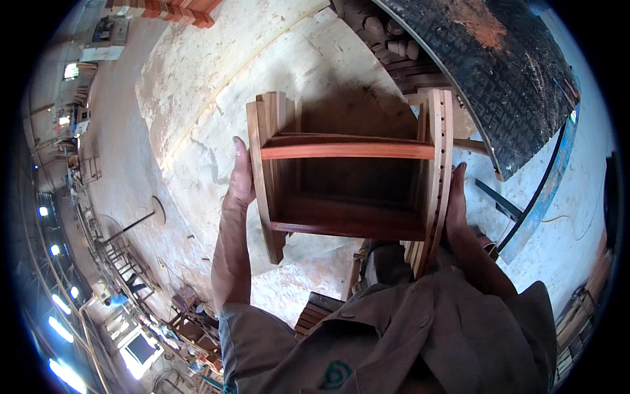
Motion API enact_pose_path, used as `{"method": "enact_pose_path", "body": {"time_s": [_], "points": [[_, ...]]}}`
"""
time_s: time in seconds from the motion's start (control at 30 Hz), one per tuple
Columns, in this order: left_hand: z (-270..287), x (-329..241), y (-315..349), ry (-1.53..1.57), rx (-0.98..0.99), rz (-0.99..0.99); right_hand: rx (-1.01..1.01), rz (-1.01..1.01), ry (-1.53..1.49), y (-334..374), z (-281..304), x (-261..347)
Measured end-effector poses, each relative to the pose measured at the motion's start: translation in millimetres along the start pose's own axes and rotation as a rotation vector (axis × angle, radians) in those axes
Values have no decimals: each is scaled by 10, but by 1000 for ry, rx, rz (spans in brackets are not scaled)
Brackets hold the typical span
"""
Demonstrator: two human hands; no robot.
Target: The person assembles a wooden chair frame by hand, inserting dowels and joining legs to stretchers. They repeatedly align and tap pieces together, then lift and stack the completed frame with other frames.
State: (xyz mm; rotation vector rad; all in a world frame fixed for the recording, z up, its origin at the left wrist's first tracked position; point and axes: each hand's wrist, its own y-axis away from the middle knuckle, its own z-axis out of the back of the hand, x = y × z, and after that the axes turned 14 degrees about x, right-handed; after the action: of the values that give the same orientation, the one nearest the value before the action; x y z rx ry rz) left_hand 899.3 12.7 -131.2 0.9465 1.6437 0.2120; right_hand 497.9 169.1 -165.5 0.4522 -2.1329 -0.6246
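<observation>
A stack of wooden frames [348, 152] is held up in front of my body, between my two hands. Its upright side pieces are pale wood, and reddish-brown crosspieces join them. A row of small dark holes runs down the right side piece [441, 151]. My left hand [243, 176] presses against the outer left side, thumb pointing up. Against the outer right side rests my right hand [455, 202]; its fingers are partly hidden behind the wood.
Below the frames lies a large pale, stained board [197, 85]. A black panel [525, 72] with reddish dust stands at the upper right. Reddish wooden pieces [174, 10] are stacked at the top. A slatted wooden piece [315, 314] sits near my body.
</observation>
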Motion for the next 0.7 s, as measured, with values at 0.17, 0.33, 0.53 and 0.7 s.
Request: {"method": "enact_pose_path", "body": {"time_s": [0.17,0.33,0.53,0.7], "points": [[-95,197,367,54,28,15,-244,-272,-172,304,-31,-232],[-247,543,890,114,-46,153,-175,-193,-226,404,-157,-242],[-221,598,887,45,-108,194,-224,-294,-171,348,-56,-341],[-50,788,903,40,-59,94,-170,-310,-207,356,-10,-387]]}}
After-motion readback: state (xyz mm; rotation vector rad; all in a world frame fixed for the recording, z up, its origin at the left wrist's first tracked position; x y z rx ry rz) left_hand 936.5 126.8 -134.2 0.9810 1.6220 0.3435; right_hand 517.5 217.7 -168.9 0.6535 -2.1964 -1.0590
